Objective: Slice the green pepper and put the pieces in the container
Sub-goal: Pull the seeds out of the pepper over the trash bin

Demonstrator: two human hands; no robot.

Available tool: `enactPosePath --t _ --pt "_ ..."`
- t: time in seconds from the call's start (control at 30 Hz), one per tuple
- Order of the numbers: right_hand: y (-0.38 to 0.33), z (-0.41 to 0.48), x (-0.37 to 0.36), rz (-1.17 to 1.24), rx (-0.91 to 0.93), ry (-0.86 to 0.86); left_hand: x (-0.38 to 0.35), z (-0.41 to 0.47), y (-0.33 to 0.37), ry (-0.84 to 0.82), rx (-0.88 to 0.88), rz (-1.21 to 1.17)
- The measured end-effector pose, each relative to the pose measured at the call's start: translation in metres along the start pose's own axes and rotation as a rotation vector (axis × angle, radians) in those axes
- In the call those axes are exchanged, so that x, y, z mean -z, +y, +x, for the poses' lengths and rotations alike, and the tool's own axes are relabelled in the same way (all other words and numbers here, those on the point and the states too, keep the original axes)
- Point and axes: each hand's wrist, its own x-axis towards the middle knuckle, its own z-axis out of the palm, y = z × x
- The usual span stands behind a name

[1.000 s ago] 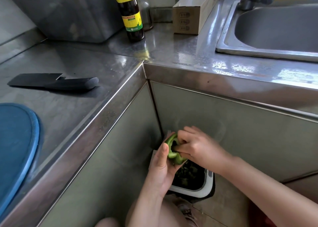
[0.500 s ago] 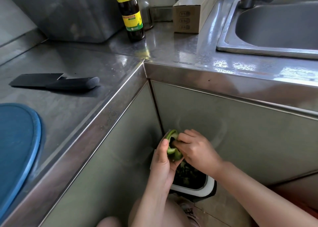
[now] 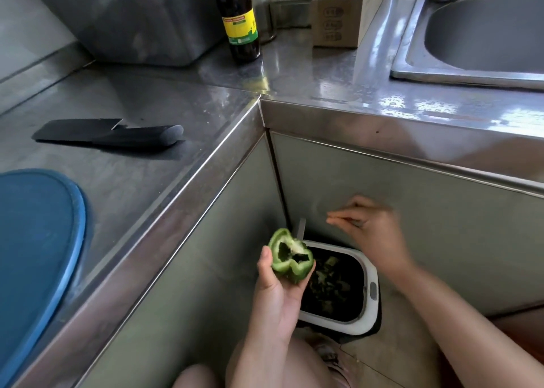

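My left hand (image 3: 275, 296) holds a green pepper (image 3: 290, 256) with its top cut away, the hollow inside facing up, down in front of the cabinet corner. My right hand (image 3: 372, 228) is blurred, lifted away to the right of the pepper, fingers pinched together; whether it holds anything I cannot tell. Under both hands a white-rimmed bin (image 3: 366, 314) stands on the floor with green scraps inside. A black knife (image 3: 117, 134) lies on the steel counter at the left.
A blue cutting board (image 3: 35, 240) lies at the counter's left edge. A dark sauce bottle (image 3: 238, 22), a cardboard box (image 3: 341, 16) and a steel sink (image 3: 482, 34) are at the back. Cabinet fronts close in the corner beside the bin.
My right hand has pulled out of the pepper and swung up to the right. The left hand has turned the pepper so that its open hollow shows.
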Motion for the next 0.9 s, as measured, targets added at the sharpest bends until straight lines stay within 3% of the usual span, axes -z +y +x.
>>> enactPosePath --t 0.1,0.2,0.4,0.63,0.9 --pt "-0.005 0.000 0.003 0.020 0.018 -0.141 -0.003 0.002 0.001 -0.039 -0.009 -0.054" --pt "-0.006 0.003 0.009 -0.111 0.096 -0.299 -0.005 -0.002 -0.001 -0.103 -0.005 -0.083" --pt "-0.022 0.008 0.017 -0.158 0.264 -0.204 -0.006 -0.006 0.002 -0.142 -0.010 -0.018" --pt "-0.044 -0.003 0.016 -0.338 0.487 -0.509 -0.006 -0.011 0.003 -0.307 0.029 0.121" --pt "-0.036 -0.007 0.012 -0.460 0.558 -0.629 -0.009 -0.012 0.005 -0.250 0.087 0.318"
